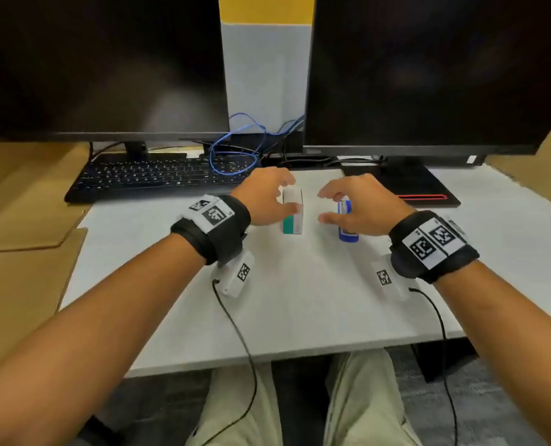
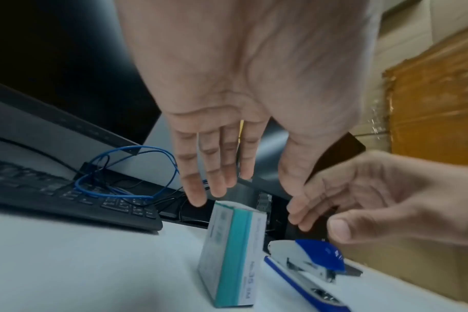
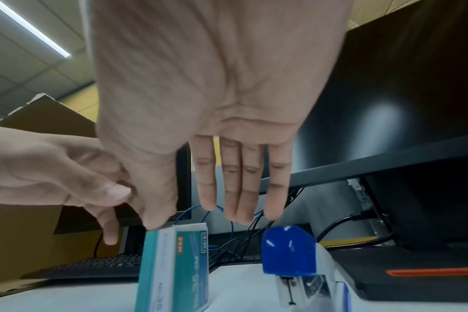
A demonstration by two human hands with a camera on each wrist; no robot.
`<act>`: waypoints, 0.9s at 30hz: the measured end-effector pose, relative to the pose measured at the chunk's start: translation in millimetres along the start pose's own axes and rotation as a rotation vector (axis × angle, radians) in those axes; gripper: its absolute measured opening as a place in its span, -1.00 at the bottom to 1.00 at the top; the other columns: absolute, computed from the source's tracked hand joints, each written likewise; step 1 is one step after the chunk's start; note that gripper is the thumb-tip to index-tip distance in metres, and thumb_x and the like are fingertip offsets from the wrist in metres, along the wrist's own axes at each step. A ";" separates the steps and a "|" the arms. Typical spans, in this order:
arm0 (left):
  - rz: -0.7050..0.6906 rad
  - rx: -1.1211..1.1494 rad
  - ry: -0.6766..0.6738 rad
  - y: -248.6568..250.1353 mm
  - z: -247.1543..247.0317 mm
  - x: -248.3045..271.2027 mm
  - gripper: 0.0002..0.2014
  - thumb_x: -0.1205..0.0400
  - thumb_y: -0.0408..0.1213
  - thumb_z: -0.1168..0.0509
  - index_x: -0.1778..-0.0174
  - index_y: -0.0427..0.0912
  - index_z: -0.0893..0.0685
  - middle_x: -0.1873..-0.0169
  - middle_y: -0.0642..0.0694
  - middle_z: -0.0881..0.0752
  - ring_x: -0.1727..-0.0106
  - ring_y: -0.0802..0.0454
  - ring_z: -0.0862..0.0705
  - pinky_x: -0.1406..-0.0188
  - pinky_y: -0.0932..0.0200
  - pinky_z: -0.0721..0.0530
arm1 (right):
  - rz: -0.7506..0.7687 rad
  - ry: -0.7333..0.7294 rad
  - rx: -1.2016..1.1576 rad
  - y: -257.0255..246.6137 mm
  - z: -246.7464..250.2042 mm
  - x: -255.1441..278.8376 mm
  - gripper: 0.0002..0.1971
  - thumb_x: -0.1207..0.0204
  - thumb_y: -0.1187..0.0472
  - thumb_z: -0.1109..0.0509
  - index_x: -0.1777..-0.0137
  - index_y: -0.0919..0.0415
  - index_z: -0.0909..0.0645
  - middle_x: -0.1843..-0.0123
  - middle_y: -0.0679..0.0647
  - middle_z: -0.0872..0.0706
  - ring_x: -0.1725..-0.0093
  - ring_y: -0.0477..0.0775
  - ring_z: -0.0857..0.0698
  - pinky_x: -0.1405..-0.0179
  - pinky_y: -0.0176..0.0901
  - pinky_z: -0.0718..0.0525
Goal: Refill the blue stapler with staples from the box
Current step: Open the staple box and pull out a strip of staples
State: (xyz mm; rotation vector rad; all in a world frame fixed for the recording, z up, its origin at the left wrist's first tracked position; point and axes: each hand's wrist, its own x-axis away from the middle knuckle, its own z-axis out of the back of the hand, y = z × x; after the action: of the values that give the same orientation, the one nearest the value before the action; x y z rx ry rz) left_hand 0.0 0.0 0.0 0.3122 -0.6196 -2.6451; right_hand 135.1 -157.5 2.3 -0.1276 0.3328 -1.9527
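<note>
A white and teal staple box (image 1: pixel 293 211) stands on its narrow side on the white desk (image 1: pixel 300 304). Just to its right lies the blue stapler (image 1: pixel 347 225), closed. My left hand (image 1: pixel 291 194) hovers over the box with fingers spread and holds nothing. My right hand (image 1: pixel 324 206) hangs above the stapler, also spread and empty. In the left wrist view the left hand (image 2: pixel 243 196) is just above the box (image 2: pixel 233 259), with the stapler (image 2: pixel 307 266) beside it. In the right wrist view the right hand (image 3: pixel 200 217) is over the box (image 3: pixel 174 270) and the stapler (image 3: pixel 289 251).
A black keyboard (image 1: pixel 158 178) lies at the back left, with a loop of blue cable (image 1: pixel 232 149) behind the box. Two dark monitors stand at the back; the right one's black base (image 1: pixel 422 191) has a red stripe. Cardboard (image 1: pixel 26 220) borders the desk's left side.
</note>
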 end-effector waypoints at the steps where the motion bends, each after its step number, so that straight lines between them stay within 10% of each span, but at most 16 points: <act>1: 0.001 -0.027 -0.007 -0.6 -3.4 -5.5 -0.44 -0.55 -0.01 -0.42 -0.45 -0.11 -0.55 -0.38 -0.11 -0.60 -0.31 -0.11 -0.65 -0.26 0.00 -0.66 | 0.000 0.003 -0.004 3.3 -3.6 -6.6 -0.44 -0.49 -0.10 -0.50 -0.46 0.07 -0.59 -0.37 0.07 -0.72 -0.29 0.05 -0.70 -0.30 0.00 -0.70; 19: -0.030 0.060 -0.157 -2.5 -3.1 -11.1 -0.53 -0.38 -0.02 -0.58 -0.09 -0.09 -0.58 -0.10 -0.05 -0.70 -0.11 -0.04 -0.72 -0.08 -0.04 -0.78 | 0.075 -0.080 -0.240 -3.2 -22.7 -23.4 -0.14 -0.27 -0.07 -0.69 -0.57 0.03 -0.44 -0.18 -0.04 -0.76 -0.04 -0.08 -0.74 -0.16 -0.22 -0.74; 27: -0.086 0.107 -0.191 4.6 -2.1 -1.6 -0.62 -0.55 -0.21 -0.37 -0.31 -0.09 -0.71 -0.20 -0.03 -0.75 -0.19 0.00 -0.72 -0.24 0.07 -0.74 | 0.057 -0.079 -0.279 -8.1 -22.0 -15.3 -0.30 -0.27 -0.03 -0.70 -0.40 0.02 -0.54 -0.12 -0.02 -0.77 -0.01 -0.05 -0.78 -0.12 -0.25 -0.73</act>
State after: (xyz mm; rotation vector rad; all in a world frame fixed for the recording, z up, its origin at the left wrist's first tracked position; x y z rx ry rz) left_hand 3.6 -3.8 0.4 0.1186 -0.8283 -2.7502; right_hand 128.7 -136.7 -15.4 -0.3710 0.5501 -1.8317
